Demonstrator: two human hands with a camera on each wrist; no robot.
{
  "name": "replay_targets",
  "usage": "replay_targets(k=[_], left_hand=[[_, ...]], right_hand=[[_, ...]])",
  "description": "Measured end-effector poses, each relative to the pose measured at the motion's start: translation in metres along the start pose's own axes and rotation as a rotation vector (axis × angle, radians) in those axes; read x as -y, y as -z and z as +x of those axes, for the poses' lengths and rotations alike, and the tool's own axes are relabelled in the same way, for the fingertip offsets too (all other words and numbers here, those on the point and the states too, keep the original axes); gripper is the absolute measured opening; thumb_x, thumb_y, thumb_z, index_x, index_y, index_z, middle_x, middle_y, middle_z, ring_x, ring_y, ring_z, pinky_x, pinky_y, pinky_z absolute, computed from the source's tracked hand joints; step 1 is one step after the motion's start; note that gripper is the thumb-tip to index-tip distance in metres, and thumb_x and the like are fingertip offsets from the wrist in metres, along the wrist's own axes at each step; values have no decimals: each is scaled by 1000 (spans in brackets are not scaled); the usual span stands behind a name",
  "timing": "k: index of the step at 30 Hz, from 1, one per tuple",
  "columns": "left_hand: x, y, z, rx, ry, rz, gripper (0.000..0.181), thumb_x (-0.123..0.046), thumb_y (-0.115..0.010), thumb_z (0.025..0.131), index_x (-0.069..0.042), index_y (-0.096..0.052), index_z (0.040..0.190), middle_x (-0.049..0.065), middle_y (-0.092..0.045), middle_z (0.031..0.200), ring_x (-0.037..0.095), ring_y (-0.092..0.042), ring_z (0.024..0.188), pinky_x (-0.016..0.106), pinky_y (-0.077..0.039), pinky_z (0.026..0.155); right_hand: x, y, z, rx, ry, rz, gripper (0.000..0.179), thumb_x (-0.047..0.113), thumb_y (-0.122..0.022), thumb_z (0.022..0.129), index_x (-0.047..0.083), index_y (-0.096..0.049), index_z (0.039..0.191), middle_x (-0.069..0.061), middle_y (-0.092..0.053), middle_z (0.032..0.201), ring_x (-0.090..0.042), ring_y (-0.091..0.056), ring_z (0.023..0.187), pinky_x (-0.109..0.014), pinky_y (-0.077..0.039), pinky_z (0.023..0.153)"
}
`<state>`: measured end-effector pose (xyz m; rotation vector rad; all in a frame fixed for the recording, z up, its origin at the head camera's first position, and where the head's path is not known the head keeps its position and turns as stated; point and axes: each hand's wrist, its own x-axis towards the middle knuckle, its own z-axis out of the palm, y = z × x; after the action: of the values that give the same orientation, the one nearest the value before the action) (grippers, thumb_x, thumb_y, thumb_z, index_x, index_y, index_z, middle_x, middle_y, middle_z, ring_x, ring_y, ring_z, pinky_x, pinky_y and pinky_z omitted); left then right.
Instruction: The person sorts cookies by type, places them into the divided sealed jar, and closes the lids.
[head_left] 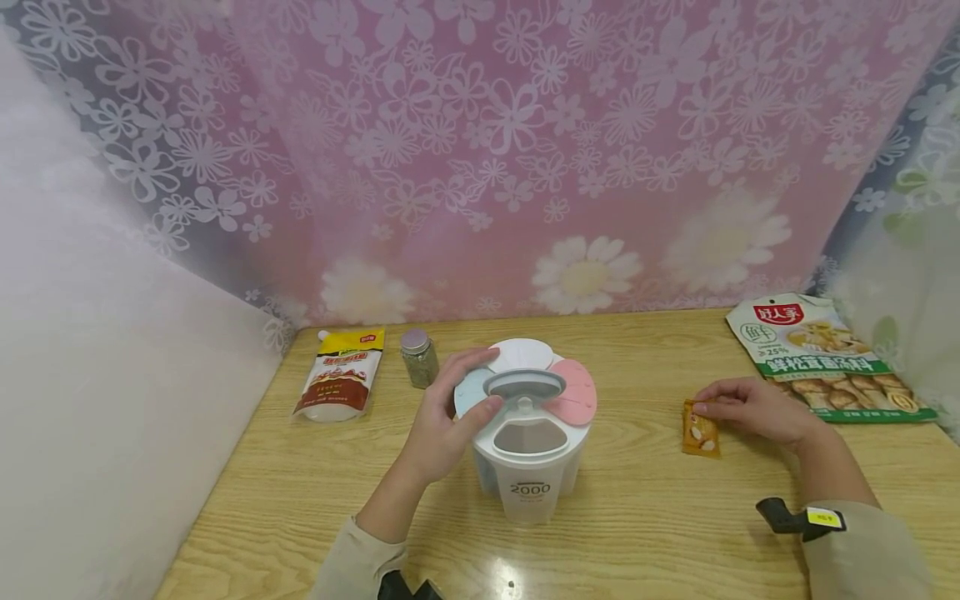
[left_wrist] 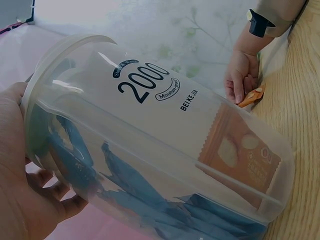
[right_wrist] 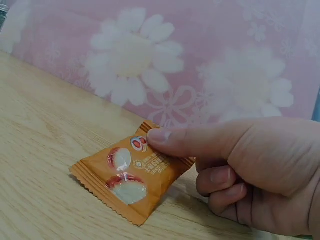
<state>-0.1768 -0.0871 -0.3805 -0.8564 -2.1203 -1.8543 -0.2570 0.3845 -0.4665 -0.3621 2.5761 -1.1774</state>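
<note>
A clear storage canister (head_left: pixel 528 492) stands at the middle of the table, with white, pink and blue lid sections and one front flap raised over an opening. My left hand (head_left: pixel 442 425) grips its lid rim from the left, thumb on top. Through the canister's wall (left_wrist: pixel 165 125) I see an orange packet (left_wrist: pixel 242 155) in one compartment and several blue packets (left_wrist: pixel 130 175) in another. To the right, my right hand (head_left: pixel 761 412) pinches a small orange snack packet (right_wrist: pixel 132 170) by its upper end, just at the tabletop.
A spouted pouch (head_left: pixel 337 379) and a small glass jar (head_left: pixel 419 360) of dried flakes stand at the back left. At the far right a large green and white food bag (head_left: pixel 832 358) lies on the wooden table (head_left: pixel 630 533). Floral cloth (head_left: pixel 480 167) hangs behind.
</note>
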Motion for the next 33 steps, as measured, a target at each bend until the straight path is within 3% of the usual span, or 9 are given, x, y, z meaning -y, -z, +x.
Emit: replay_targets(k=[4,7,10,12,14,20,25,33], left_hand=[[0,0,0,0,-4,-3,48,-23,-65,95,-9,-55,140,12,-47,144,25,-51,127,25,-51,95],[0,0,0,0,-5,-4,48,-23,-65,95,-9,-55,140,12,-47,144,26,-51,126,25,-51,95],[-1,0,0,2,-4,-3,48,-23,-66,95,-9,-55,140,12,-47,144,26,-51,126,25,-51,95],[-1,0,0,3,-2,-4,48,-23,-66,95,-10,-55,140,12,-47,144,25,-51,126,25,-51,95],[-1,0,0,7,-3,-6,48,-23,-65,95,-9,-55,140,12,-47,144,26,-52,125,26,-52,94],[-1,0,0,8,11,-10,48,-23,-65,95,-11,-55,141,10,-47,145,23,-53,123,26,-53,93],[-2,1,0,8,9,-9,48,-23,-65,95,-11,-54,141,9,-47,144,23,-53,123,27,-53,93],[-2,0,0,3,7,-4,48,-23,-66,95,-10,-55,140,10,-47,144,25,-52,124,26,-52,94]], right_hand=[[2,-3,1,-35,15,102,33,31,-63,99,5,-70,117,3,-71,103,-10,-61,88,-27,-51,74],[3,-3,1,-46,49,215,30,23,-62,100,1,-68,117,7,-70,98,-14,-57,77,-31,-50,66],[5,-2,1,-32,134,284,22,14,-58,101,-1,-67,115,8,-60,76,-23,-41,58,-37,-40,53],[9,-1,1,-11,202,325,18,8,-55,102,-1,-66,113,7,-48,66,-27,-30,55,-41,-34,50],[16,0,0,6,269,352,18,3,-52,102,-1,-66,113,7,-45,69,-29,-29,56,-43,-30,52],[46,5,-5,36,411,424,27,-9,-47,100,1,-67,115,8,-64,107,-28,-37,65,-44,-29,59],[68,6,-9,54,472,464,31,-13,-45,99,1,-68,114,4,-65,100,-27,-37,64,-42,-29,57],[102,0,-16,54,552,520,34,-16,-43,98,2,-68,110,3,-66,102,-25,-38,64,-42,-29,58]])
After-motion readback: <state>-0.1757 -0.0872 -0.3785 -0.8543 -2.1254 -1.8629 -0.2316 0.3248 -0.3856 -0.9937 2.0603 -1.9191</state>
